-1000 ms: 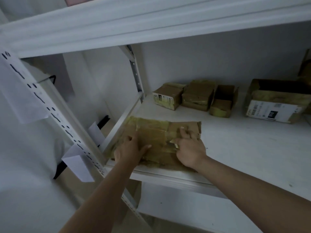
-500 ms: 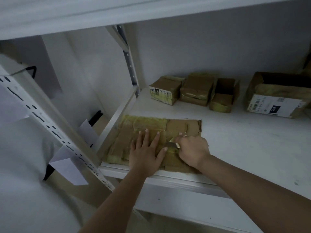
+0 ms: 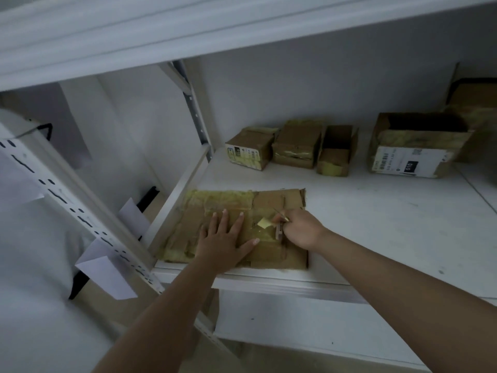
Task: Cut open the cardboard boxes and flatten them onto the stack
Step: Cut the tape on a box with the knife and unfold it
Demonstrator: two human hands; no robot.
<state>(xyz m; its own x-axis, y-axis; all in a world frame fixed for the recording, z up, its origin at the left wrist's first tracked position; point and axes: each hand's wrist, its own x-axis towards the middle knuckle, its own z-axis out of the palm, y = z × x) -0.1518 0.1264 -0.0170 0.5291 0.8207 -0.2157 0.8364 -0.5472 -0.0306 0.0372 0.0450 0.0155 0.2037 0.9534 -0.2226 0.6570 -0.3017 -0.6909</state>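
Note:
A stack of flattened brown cardboard (image 3: 223, 200) with yellowish tape lies at the front left corner of the white shelf (image 3: 376, 232). My left hand (image 3: 224, 238) presses flat on it, fingers spread and straight. At the stack's right side my right hand (image 3: 298, 230) grips a small box cutter (image 3: 279, 231), its blade pointing up near a loose bit of yellow tape. Three small boxes (image 3: 293, 146) stand in a row at the back of the shelf. A larger open box (image 3: 414, 149) with a white label is to their right.
A white upper shelf board (image 3: 188, 30) overhangs close above. A perforated metal upright (image 3: 70, 205) with paper slips runs diagonally at the left. Another upright (image 3: 193, 109) stands at the back corner. A further box (image 3: 476, 109) sits at the far right edge.
My left hand moved from the stack's left part to its middle and spread flat. The right hand stayed on the right side with the cutter. The camera view shifted slightly.

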